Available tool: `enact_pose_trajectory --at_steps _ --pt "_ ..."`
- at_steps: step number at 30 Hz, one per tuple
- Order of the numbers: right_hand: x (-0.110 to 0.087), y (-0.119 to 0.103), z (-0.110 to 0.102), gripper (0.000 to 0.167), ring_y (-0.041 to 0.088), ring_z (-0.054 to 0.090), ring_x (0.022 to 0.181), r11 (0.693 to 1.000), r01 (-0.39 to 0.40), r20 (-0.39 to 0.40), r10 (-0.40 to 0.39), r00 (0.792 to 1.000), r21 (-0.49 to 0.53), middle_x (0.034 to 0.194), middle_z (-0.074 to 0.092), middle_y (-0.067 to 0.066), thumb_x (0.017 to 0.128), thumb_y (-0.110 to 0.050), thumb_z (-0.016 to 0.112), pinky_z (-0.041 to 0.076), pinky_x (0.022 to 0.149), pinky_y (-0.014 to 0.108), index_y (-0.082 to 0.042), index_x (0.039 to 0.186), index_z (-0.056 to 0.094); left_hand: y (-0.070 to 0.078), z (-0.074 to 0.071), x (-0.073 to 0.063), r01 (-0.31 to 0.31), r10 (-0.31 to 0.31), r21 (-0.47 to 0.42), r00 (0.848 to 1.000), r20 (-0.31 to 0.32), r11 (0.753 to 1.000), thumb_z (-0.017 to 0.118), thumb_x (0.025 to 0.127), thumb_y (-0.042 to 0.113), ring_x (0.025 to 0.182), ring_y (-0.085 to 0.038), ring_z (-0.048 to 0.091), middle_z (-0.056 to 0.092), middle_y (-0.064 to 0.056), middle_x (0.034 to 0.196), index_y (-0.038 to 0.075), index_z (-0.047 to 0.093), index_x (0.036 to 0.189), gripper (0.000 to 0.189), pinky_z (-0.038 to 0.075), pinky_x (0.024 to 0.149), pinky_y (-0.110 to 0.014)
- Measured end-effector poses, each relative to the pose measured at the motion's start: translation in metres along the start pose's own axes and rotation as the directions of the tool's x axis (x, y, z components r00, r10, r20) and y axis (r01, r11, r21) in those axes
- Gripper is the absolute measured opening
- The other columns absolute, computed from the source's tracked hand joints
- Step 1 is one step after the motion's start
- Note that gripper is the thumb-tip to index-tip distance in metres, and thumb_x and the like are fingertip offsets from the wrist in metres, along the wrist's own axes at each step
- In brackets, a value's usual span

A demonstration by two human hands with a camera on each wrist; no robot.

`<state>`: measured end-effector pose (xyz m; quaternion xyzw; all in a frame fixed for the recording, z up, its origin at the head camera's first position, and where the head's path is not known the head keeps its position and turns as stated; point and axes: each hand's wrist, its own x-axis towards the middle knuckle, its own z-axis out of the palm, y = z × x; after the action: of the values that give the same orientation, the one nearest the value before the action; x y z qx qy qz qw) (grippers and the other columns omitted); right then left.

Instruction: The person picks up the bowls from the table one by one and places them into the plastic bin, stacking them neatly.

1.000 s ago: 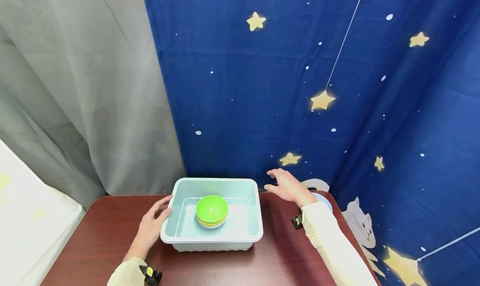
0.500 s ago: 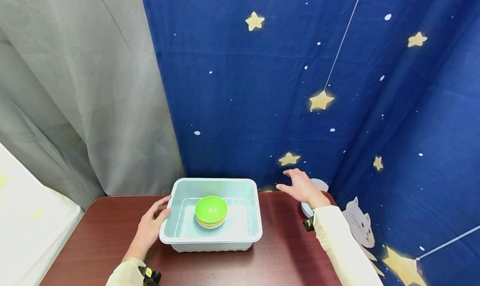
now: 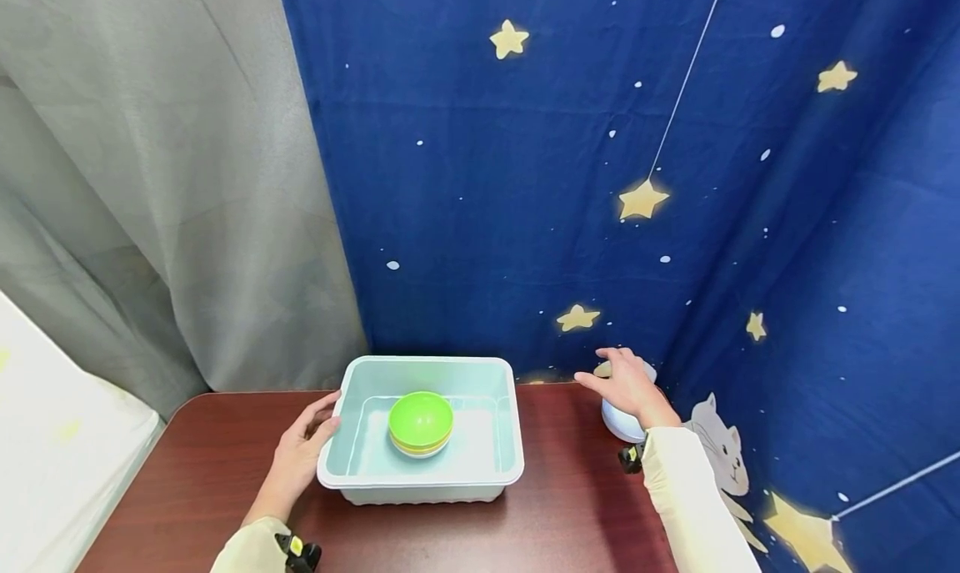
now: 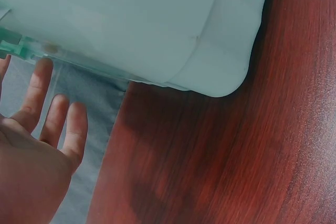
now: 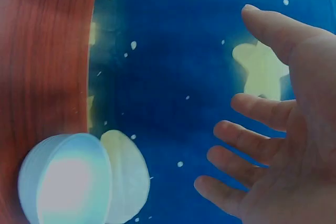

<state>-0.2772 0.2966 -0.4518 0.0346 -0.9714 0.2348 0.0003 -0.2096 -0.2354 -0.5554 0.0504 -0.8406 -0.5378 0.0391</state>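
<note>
A pale blue-green plastic bin (image 3: 491, 477) stands on the table, with a stack of nested bowls in it. The top one is a green bowl (image 3: 422, 419), above yellow and white rims. My left hand (image 3: 296, 456) rests at the bin's left side; in the left wrist view its fingers (image 4: 37, 90) are spread and fairly straight, a fingertip at the green part under the rim. My right hand (image 3: 632, 387) hovers with loosely bent, spread fingers over a light blue bowl (image 3: 621, 423) at the table's back right. The right wrist view shows this hand holding nothing, apart from the bowl (image 5: 68, 182).
The dark red wooden table (image 3: 577, 490) ends right behind the bin. A blue curtain (image 3: 487, 223) with stars hangs behind it, and a grey curtain (image 3: 187, 181) at the left. White cloth (image 3: 60, 439) lies beyond the table's left edge.
My right hand has moved right, away from the bin, to above the light blue bowl, and a little lower. The left hand and the bin have stayed in place.
</note>
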Motion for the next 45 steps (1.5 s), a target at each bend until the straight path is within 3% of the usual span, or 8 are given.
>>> enact_pose_trajectory --at_steps 4,10,17,25,33,45 --pt "-0.003 0.009 0.003 0.082 0.053 0.034 0.137 1.0 -0.02 -0.023 0.02 1.0 -0.012 0.147 0.045 0.032 0.091 -0.058 0.065 0.035 0.11 0.066 0.003 0.144 0.05 0.0 0.001 0.0 -0.004 0.004 0.004 1.0 -0.009 1.0 0.057 0.102 0.048 0.097 0.008 0.059 0.064 -0.009 0.133 0.032 0.051 0.15 0.051 0.052 0.081 -0.02" --pt "-0.007 0.023 0.007 0.086 0.053 0.028 0.134 0.992 -0.129 -0.05 0.129 0.99 0.0 0.15 0.037 0.033 0.091 -0.059 0.066 0.032 0.11 0.066 0.002 0.147 0.045 0.001 0.0 0.0 0.006 -0.006 0.009 1.0 -0.008 1.0 0.057 0.103 0.048 0.097 0.008 0.058 0.063 -0.009 0.133 0.032 0.05 0.151 0.051 0.052 0.081 -0.02" --pt "-0.009 0.035 0.008 0.09 0.051 0.022 0.135 0.977 -0.204 -0.032 0.206 0.978 0.059 0.154 0.029 0.034 0.091 -0.061 0.065 0.031 0.108 0.069 0.0 0.152 0.039 0.001 0.001 0.0 0.004 -0.004 -0.001 1.0 -0.001 1.0 0.056 0.103 0.047 0.097 0.008 0.058 0.063 -0.011 0.133 0.032 0.049 0.151 0.051 0.052 0.081 -0.02" --pt "-0.01 0.049 0.021 0.1 0.053 0.023 0.133 0.962 -0.267 -0.031 0.269 0.963 0.057 0.154 0.026 0.035 0.086 -0.068 0.067 0.03 0.104 0.071 0.0 0.153 0.037 0.0 0.001 -0.001 0.001 -0.001 -0.004 1.0 -0.002 1.0 0.057 0.103 0.046 0.097 0.008 0.059 0.063 -0.012 0.134 0.031 0.05 0.151 0.05 0.052 0.081 -0.021" --pt "-0.012 0.057 0.039 0.111 0.055 0.014 0.136 0.933 -0.351 0.015 0.351 0.936 0.081 0.157 0.017 0.035 0.082 -0.073 0.066 0.017 0.107 0.074 -0.001 0.157 0.026 -0.001 0.0 0.0 0.005 -0.005 0.007 1.0 -0.007 1.0 0.056 0.103 0.047 0.098 0.009 0.058 0.063 -0.01 0.134 0.032 0.049 0.151 0.05 0.052 0.082 -0.02" --pt "-0.012 0.066 0.053 0.112 0.062 0.016 0.136 0.919 -0.389 0.018 0.389 0.921 0.062 0.155 0.018 0.038 0.08 -0.072 0.068 0.018 0.106 0.078 -0.003 0.157 0.026 -0.001 0.001 0.001 0.006 -0.006 -0.003 1.0 -0.005 1.0 0.057 0.103 0.048 0.098 0.009 0.058 0.063 -0.009 0.134 0.034 0.049 0.15 0.051 0.052 0.082 -0.021"
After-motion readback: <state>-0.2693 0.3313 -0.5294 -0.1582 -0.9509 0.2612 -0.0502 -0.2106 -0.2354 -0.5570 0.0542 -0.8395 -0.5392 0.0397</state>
